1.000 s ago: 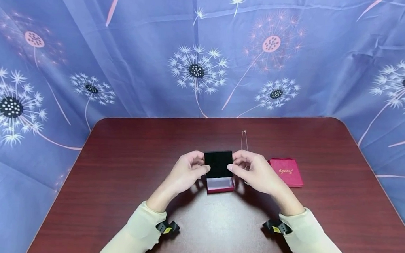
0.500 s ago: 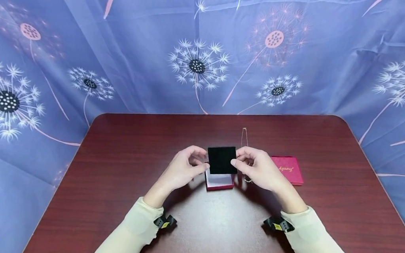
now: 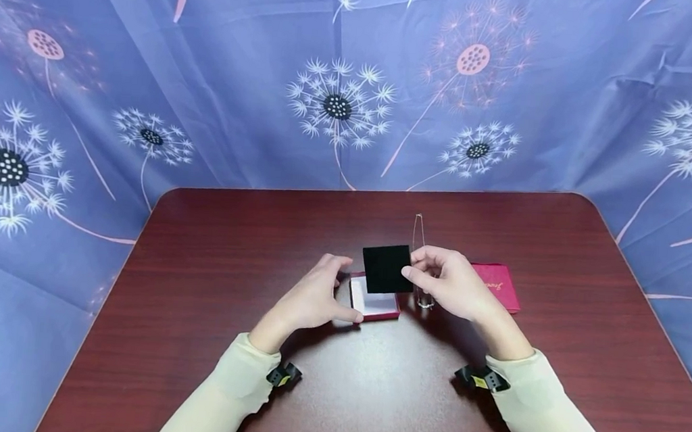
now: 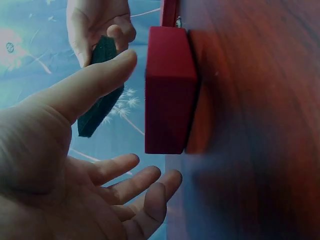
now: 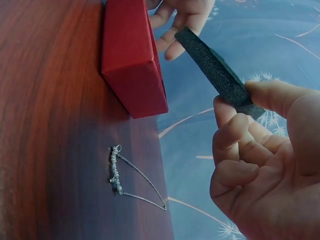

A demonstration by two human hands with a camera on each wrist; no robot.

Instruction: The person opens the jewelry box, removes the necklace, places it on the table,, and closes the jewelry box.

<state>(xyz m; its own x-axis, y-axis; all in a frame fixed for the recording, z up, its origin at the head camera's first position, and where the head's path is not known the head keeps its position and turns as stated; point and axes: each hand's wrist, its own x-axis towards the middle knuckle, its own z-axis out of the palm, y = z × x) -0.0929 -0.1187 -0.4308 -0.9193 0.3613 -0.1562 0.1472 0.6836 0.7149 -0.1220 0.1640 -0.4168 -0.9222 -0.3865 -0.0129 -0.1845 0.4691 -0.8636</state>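
A black square foam pad (image 3: 387, 269) is held up by my right hand (image 3: 452, 283), its edge pinched between thumb and fingers (image 5: 260, 145). The pad hovers tilted above a small red box (image 3: 383, 316) with a white inside, which stands uncovered on the table. My left hand (image 3: 310, 296) reaches around the box's left side, thumb (image 4: 107, 75) and fingers spread apart, holding nothing. From the left wrist view, gaps show between that hand and the red box (image 4: 171, 90). Beside the box, below my right hand, lies a silver chain necklace (image 5: 115, 172) with a beaded bar.
A red lid (image 3: 499, 286) with gold lettering lies right of the box, partly behind my right hand. The dark wooden table (image 3: 233, 254) has a rounded far edge, against a blue dandelion-print cloth (image 3: 239, 99).
My left hand has let go of the foam pad and spread out by the box. My right hand has moved the pad up and to the right, uncovering more of the box's inside.
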